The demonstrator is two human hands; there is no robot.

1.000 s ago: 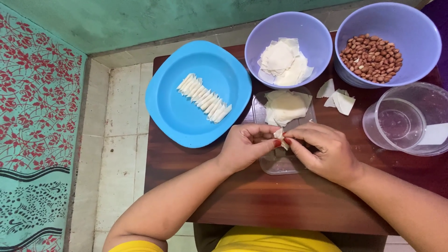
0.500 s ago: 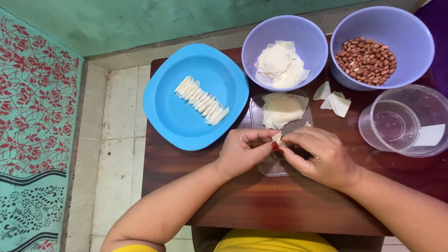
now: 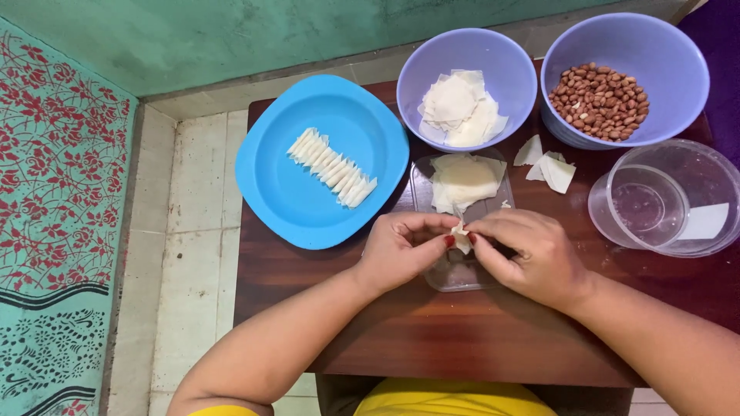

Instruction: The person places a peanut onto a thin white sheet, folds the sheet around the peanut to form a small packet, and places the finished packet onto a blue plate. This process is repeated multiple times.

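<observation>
Fingertips of your left hand (image 3: 405, 248) and right hand (image 3: 528, 250) pinch one small dough wrapper (image 3: 461, 236), centre frame, above clear tray (image 3: 455, 276).

One head-worn camera looks steeply down, close over the wooden table (image 3: 462, 339) and tiled floor (image 3: 193, 231).

— What's pinched between the fingertips?
— A small pale dough wrapper (image 3: 461, 237), thin and off-white, folded into a crumpled little packet, one corner poking upward.
— Where exactly?
— Squeezed between the left hand's (image 3: 404, 248) thumb and forefinger and the right hand's (image 3: 528, 253) fingertips, touching both.
</observation>
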